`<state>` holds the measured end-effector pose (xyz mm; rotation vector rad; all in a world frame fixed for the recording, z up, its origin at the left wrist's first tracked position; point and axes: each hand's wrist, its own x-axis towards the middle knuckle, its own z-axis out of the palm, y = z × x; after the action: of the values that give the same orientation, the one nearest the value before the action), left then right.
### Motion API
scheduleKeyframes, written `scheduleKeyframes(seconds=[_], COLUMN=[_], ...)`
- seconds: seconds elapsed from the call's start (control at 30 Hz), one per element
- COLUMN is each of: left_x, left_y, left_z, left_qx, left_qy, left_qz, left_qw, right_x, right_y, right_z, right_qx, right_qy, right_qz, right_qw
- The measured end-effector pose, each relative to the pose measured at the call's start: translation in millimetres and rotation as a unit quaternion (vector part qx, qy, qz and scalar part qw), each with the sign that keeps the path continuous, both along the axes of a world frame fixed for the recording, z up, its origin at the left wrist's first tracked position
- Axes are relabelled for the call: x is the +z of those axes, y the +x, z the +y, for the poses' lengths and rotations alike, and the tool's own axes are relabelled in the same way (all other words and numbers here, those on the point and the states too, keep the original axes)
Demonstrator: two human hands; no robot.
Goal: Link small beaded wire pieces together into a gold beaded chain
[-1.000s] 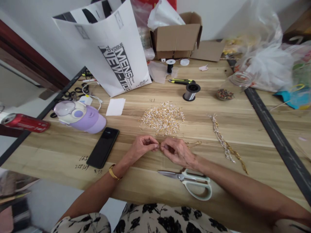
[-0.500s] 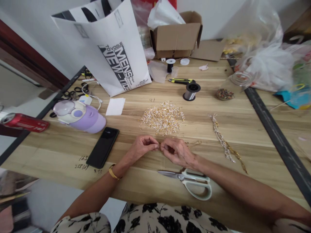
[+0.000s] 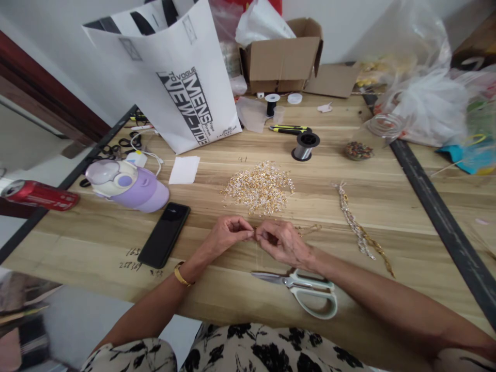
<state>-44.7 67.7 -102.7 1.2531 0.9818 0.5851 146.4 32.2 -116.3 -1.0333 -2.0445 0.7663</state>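
My left hand [image 3: 231,232] and my right hand [image 3: 282,242] meet fingertip to fingertip just in front of a heap of small gold and silver pieces [image 3: 259,188]. Both are closed in a pinch; what lies between the fingers is too small to make out. A thin, pale thread-like line [image 3: 259,256] runs down from the fingertips. Beyond my right hand, a thin gold strand [image 3: 310,229] rests on the wood, partly hidden by that hand. Scissors with pale green handles [image 3: 310,292] lie close below my right wrist.
A black phone [image 3: 165,235] and a purple bottle [image 3: 127,186] lie to the left. Silver and gold chains [image 3: 356,227] stretch out at the right. Behind the heap are a wire spool [image 3: 306,146], a utility knife [image 3: 290,129], a white bag [image 3: 186,77] and a cardboard box [image 3: 282,59].
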Motion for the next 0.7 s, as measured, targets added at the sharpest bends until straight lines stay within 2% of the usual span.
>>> scheduleKeyframes(seconds=[0.3, 0.7], left_x=[0.4, 5.2], left_y=[-0.4, 0.5], left_z=[0.2, 0.5], left_qx=[-0.005, -0.017], left_qy=[-0.013, 0.008], left_qz=[-0.007, 0.009], left_qw=[1.000, 1.000], right_x=[-1.9, -2.2], right_y=[-0.3, -0.3], right_z=[0.1, 0.5], right_qx=[-0.007, -0.010], right_qy=[0.001, 0.008], right_qz=[0.002, 0.003], right_qw=[1.000, 1.000])
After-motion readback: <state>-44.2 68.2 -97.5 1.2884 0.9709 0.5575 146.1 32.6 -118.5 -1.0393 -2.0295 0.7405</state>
